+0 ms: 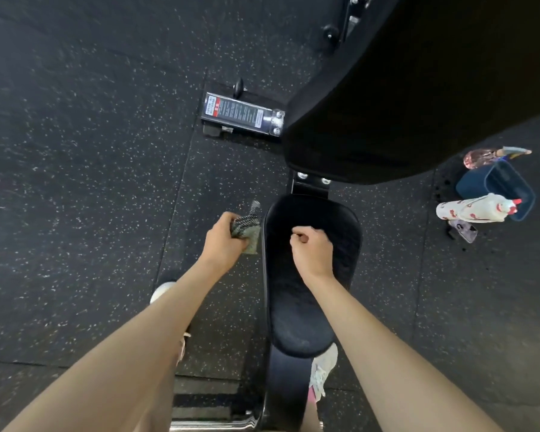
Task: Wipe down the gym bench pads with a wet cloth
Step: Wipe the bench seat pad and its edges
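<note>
Our left hand grips the cloth just left of the seat pad, which runs up the frame; our right hand, curled and empty, is over it.

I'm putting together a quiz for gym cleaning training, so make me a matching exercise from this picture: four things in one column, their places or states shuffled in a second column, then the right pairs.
1. cloth
2. right hand
3. spray bottle
4. back pad

A. on the floor next to the blue tub
B. above the seat pad, fingers curled, holding nothing
C. beyond the seat pad, top right of the view
D. gripped in the left hand

Pairs: 1-D, 2-B, 3-A, 4-C
</note>
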`<act>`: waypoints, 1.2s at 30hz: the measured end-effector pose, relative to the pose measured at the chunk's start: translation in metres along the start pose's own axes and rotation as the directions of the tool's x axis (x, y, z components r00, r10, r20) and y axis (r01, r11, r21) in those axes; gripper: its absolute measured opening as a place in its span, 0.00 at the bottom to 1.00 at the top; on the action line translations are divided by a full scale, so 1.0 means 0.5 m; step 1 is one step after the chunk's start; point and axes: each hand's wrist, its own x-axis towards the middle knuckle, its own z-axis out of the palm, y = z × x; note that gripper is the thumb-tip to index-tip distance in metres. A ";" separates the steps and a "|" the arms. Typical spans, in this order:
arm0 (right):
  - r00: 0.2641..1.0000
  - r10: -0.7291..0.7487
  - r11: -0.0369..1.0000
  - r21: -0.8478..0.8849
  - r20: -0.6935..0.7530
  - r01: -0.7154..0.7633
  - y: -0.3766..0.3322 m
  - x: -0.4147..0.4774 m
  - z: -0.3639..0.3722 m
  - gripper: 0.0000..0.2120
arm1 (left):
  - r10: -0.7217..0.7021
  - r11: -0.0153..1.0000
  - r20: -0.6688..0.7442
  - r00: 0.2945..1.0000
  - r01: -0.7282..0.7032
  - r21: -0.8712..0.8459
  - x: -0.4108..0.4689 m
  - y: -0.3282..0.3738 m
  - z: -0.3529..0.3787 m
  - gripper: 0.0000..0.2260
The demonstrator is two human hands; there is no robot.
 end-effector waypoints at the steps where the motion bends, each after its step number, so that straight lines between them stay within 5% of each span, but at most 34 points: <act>1: 0.998 -0.046 0.995 -0.087 -0.041 0.042 0.001 0.010 0.008 0.14 | -0.023 0.999 0.000 1.000 0.022 -0.025 0.026 -0.010 -0.007 0.21; 4: 0.990 -0.114 0.963 -0.254 -0.083 0.089 0.002 0.042 0.027 0.22 | -0.035 0.997 0.011 0.999 0.035 -0.062 0.101 -0.019 -0.011 0.26; 9: 0.992 -0.124 0.929 -0.350 0.015 0.122 -0.023 0.087 0.055 0.33 | 0.112 0.992 -0.013 0.994 -0.111 0.064 0.194 0.012 0.010 0.07; 16: 0.993 -0.092 0.890 -0.441 0.073 0.115 -0.042 0.115 0.094 0.47 | 0.254 0.965 0.122 0.960 -0.259 0.031 0.246 0.027 0.054 0.17; 23: 0.995 -0.072 0.873 -0.477 0.070 0.097 -0.031 0.113 0.109 0.51 | 0.196 0.980 0.022 0.980 -0.195 -0.033 0.178 -0.083 0.057 0.20; 28: 0.983 -0.157 0.777 -0.601 0.100 0.185 -0.016 0.083 0.126 0.55 | 0.176 0.984 0.154 0.972 -0.168 -0.066 0.108 -0.153 0.052 0.09; 33: 0.990 -0.101 0.815 -0.562 0.099 0.140 0.010 0.047 0.138 0.57 | 0.130 0.972 -0.048 0.990 -0.136 -0.189 0.172 -0.080 0.018 0.09; 36: 0.988 -0.111 0.806 -0.572 0.107 0.152 0.017 0.042 0.137 0.54 | 0.166 0.965 -0.018 0.986 -0.166 -0.202 0.205 -0.025 0.041 0.09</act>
